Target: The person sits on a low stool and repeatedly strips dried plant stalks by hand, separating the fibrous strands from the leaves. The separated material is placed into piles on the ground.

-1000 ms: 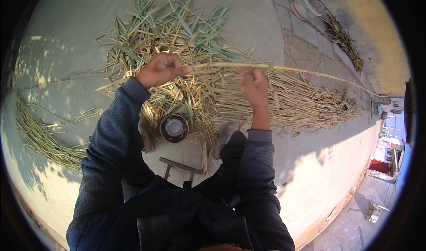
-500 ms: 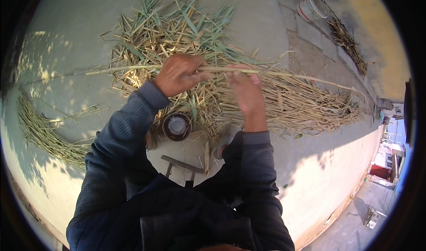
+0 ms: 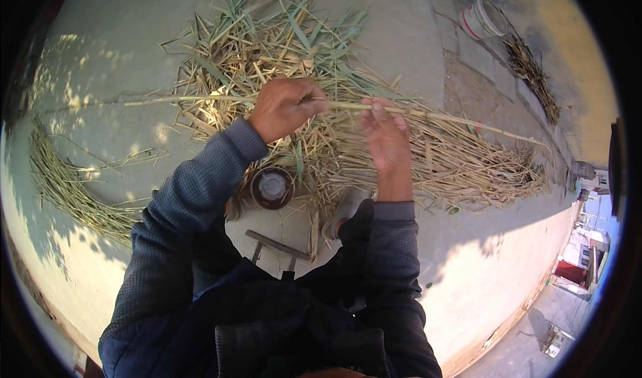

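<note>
A long, thin reed stalk (image 3: 455,118) runs nearly level across the view, above a heap of dry husks and leaves. My left hand (image 3: 286,109) is closed around it left of the middle, and its pale green end sticks out to the left. A short way to the right, my right hand (image 3: 389,140) pinches the same stalk between thumb and fingers. Beneath and beyond my hands lies the heap of straw-coloured and green leaf strips (image 3: 251,57). Many uncut-looking dry stalks (image 3: 461,167) lie in a bundle to the right of my right hand.
A round dark container (image 3: 272,188) with a pale inside stands between my feet. Greenish thin stalks (image 3: 73,194) lie in a curved bundle at left. A metal frame bar (image 3: 277,244) sits between my knees. At far right are a white bucket (image 3: 483,19) and dark dry brush (image 3: 533,77).
My right hand has shifted a little to the right along the stalk, away from my left hand. The stalk's left end reaches slightly farther left. The whole view has shifted a bit.
</note>
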The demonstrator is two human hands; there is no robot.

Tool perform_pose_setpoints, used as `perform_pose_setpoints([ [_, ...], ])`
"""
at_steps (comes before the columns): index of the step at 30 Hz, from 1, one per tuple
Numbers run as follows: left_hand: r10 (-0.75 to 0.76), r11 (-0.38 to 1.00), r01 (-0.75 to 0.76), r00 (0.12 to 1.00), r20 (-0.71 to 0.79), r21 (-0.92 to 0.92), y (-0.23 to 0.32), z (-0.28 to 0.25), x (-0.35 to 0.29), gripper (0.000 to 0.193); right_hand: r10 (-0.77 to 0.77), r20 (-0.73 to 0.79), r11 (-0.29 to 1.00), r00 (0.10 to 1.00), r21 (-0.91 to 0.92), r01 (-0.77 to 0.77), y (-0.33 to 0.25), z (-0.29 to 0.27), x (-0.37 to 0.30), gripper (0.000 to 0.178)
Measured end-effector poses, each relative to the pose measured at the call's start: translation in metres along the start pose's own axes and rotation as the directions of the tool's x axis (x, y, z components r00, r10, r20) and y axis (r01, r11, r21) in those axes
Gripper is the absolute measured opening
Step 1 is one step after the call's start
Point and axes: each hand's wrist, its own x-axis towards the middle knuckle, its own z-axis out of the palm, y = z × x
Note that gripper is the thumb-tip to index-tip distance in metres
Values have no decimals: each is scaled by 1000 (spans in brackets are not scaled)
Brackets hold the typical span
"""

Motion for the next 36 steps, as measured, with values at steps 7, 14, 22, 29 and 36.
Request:
perform_pose_setpoints([
  [7,-162,983,120,919,-359,-137,3,-28,21,19,38,-175,992,984,-114,-58,1,7,0,22],
  [14,283,921,-275,959,13,274,9,7,7,24,101,-50,986,994,-130,-107,16,15,-1,22],
  [22,25,976,-30,999,23,215,-8,-13,5,21,121,-94,917,988,392,-75,-4,-10,-2,33],
  [29,-45,989,47,999,-19,142,-9,-15,5,22,135,-447,960,884,279,-6,4,-32,6,23],
  [36,-144,989,143,989,31,45,-7,-25,5,21,-317,-246,854,916,-493,163,-23,-18,7,33],
])
